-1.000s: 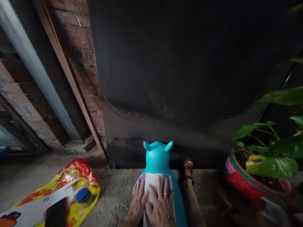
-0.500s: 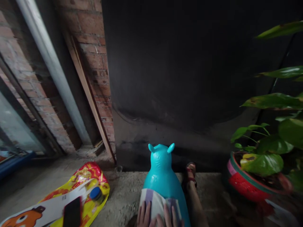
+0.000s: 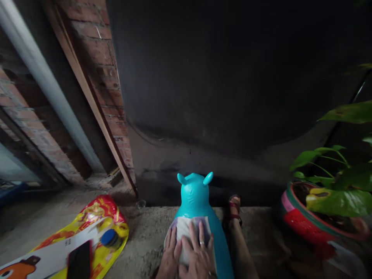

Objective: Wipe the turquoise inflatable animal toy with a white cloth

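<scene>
A turquoise inflatable animal toy [image 3: 194,197] with two small ears stands upright in front of me, its head toward the dark panel. Draped on its back is a white cloth with purple bands [image 3: 183,226]. My left hand [image 3: 171,254] lies on the cloth's left part, fingers stretched out. Beside it, my right hand [image 3: 198,252], with a ring on one finger, presses flat on the cloth with its fingers spread. Neither hand is closed around anything.
To the left, a yellow and red plastic bag [image 3: 101,217] lies on the concrete floor, with a phone [image 3: 80,260] and a blue-capped jar [image 3: 109,238] on it. My sandalled foot [image 3: 235,209] is right of the toy. Farther right stands a potted plant [image 3: 305,224]. A black panel [image 3: 221,97] rises ahead.
Both hands and the cloth have moved forward up the toy's back, toward its head. More of the hands now shows. The view has shifted slightly to the right.
</scene>
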